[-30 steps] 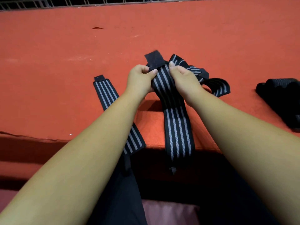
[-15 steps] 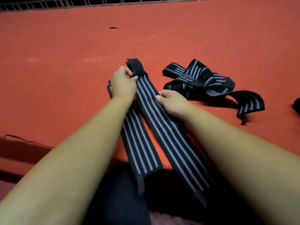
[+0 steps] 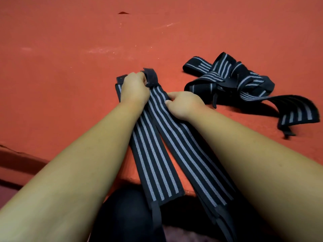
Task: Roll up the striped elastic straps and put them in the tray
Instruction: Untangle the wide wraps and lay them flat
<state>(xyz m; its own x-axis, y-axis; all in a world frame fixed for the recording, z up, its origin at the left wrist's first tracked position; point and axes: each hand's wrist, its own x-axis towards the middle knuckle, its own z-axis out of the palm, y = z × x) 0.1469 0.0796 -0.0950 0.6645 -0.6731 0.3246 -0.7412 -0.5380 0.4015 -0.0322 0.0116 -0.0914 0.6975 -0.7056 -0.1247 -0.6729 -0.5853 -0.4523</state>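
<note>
Left hand (image 3: 134,88) gripped the strap (image 3: 183,142) by its dark tab, right hand (image 3: 185,103) pinched it just below; rolling looked only begun. The strap lay along the worktop (image 3: 70,67), tail hanging off; next it needed a tight, square first turn. No tray showed.

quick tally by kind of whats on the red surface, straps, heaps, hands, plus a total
Flat striped straps: 2, left strap, right strap
Tangled heap of straps: 1, number inside unclear
Hands: 2, left hand, right hand, both gripping the right strap
Total: 5
</note>
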